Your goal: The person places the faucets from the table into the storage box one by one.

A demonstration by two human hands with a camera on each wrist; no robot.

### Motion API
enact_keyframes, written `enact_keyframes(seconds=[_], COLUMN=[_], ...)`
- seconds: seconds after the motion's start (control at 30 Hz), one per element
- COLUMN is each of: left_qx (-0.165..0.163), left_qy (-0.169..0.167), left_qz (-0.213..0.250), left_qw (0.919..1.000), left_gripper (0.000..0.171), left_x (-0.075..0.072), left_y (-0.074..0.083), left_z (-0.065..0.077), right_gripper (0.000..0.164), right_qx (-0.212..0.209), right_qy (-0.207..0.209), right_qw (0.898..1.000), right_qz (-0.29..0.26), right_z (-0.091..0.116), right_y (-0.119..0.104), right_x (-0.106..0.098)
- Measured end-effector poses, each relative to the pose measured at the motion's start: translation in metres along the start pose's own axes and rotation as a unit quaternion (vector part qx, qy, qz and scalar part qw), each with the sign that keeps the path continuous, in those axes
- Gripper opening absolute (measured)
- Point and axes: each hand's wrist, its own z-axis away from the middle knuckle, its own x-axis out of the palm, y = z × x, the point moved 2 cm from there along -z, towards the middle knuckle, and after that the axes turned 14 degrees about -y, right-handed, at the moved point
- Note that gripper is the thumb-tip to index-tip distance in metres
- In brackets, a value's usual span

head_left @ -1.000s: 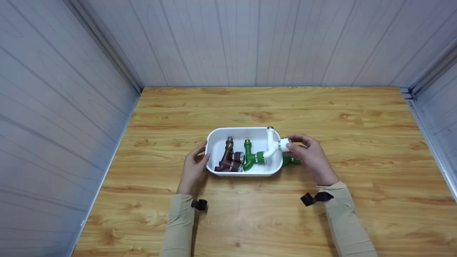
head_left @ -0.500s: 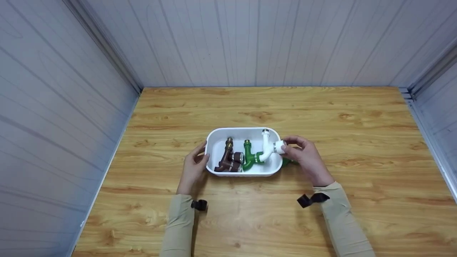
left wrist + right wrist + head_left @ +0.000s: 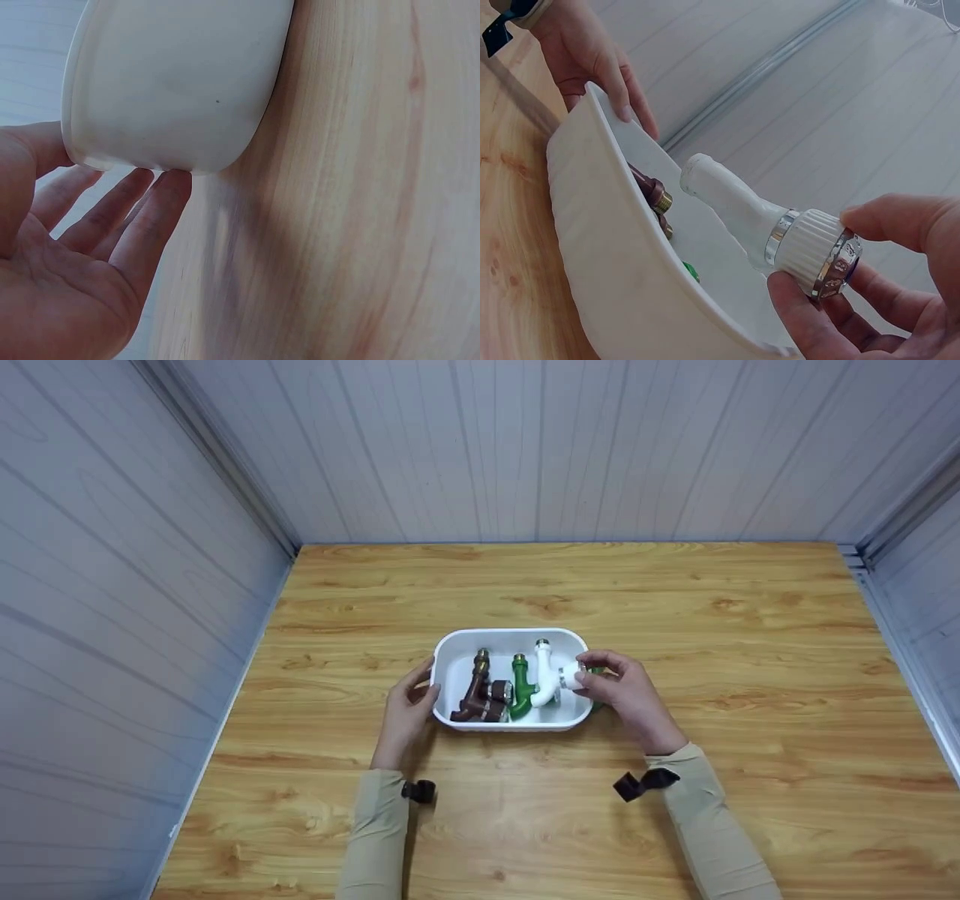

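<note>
A white plastic tub [image 3: 517, 727] stands on the wooden table. My left hand [image 3: 409, 705] grips its left end, thumb at the rim and fingertips against the outer wall [image 3: 180, 90]. With my right hand [image 3: 622, 690] I pinch a white tap [image 3: 546, 682] by its ribbed knob [image 3: 810, 244], thumb and fingers around the chrome-ringed end. The tap hangs over the right part of the tub, its brass-threaded end pointing away from me. In the head view it overlaps a green tap [image 3: 519, 682] lying inside. Two brown taps [image 3: 474, 701] lie side by side at the tub's left.
Another green tap [image 3: 597, 707] lies outside the tub's right end, mostly hidden under my right hand. The wooden tabletop [image 3: 487, 825] meets pale panel walls [image 3: 495, 450] at the back and on both sides.
My right hand has carried the white tap left and slightly toward me, from over the tub's right rim to above the green tap inside. The left hand and tub have stayed put.
</note>
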Motion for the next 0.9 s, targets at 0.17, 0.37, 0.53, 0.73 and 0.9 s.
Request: enact_keyframes(seconds=[0.17, 0.37, 0.53, 0.73, 0.9], left_qx=[-0.005, 0.000, -0.007, -0.017, 0.005], left_qy=[-0.005, -0.003, 0.003, 0.001, -0.012], left_qz=[0.020, 0.003, 0.018, 0.056, 0.007], left_qw=[0.9998, 1.0000, 0.9998, 0.9983, 0.9999], left_gripper=[0.046, 0.046, 0.046, 0.047, 0.045], left_x=[0.000, 0.000, 0.001, 0.002, 0.000], left_y=[0.000, 0.001, 0.001, 0.000, 0.005], left_z=[0.001, 0.000, 0.000, -0.001, -0.001], right_gripper=[0.048, 0.041, 0.038, 0.036, 0.037], right_qx=[0.006, 0.006, 0.009, 0.008, 0.002], right_qy=[-0.006, -0.008, -0.011, -0.008, -0.007], right_qw=[1.000, 1.000, 0.999, 0.999, 1.000], right_qz=[-0.002, 0.010, 0.030, 0.033, 0.031], right_z=[-0.002, -0.004, -0.005, -0.006, -0.008], right_y=[0.001, -0.001, 0.000, 0.002, 0.003], right_x=[0.004, 0.010, 0.012, 0.013, 0.013])
